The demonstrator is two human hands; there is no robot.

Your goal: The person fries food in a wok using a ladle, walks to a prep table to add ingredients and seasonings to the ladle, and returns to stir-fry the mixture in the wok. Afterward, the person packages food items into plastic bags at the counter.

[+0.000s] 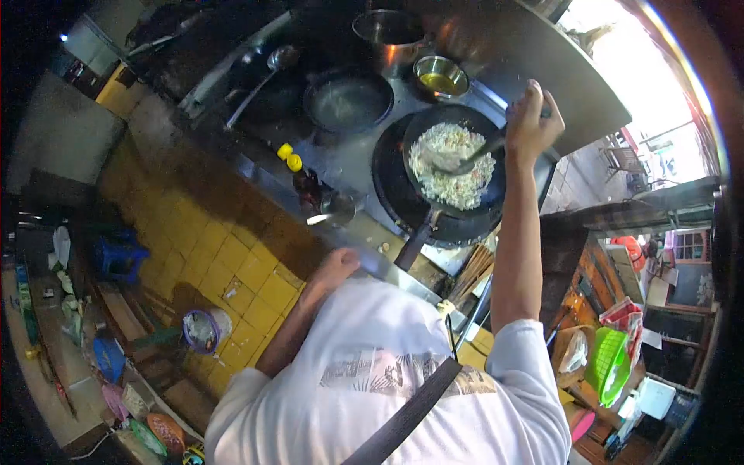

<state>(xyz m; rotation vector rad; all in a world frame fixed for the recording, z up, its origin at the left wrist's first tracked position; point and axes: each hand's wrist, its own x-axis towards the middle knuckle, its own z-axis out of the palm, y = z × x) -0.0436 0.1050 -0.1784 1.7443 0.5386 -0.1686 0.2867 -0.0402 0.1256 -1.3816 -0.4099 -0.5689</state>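
My right hand (535, 120) is closed around the upper end of a spatula (477, 157), raised above the right side of the stove. The spatula's blade rests among white fried rice (452, 190) with small coloured bits. That rice lies in a dark wok (500, 182), whose black handle (416, 246) points toward my body. My left hand (337, 265) is down by the counter's front edge, to the left of the wok handle and apart from it. Its fingers are loosely curled, with nothing seen in them.
Behind the wok stand a metal bowl of yellow oil (440, 81) and a steel pot (395, 54). A second dark pan (349, 101), a ladle (256, 93) and yellow caps (289, 156) sit to the left. A bucket (205, 332) stands on the tiled floor; a green basket (608, 364) is at right.
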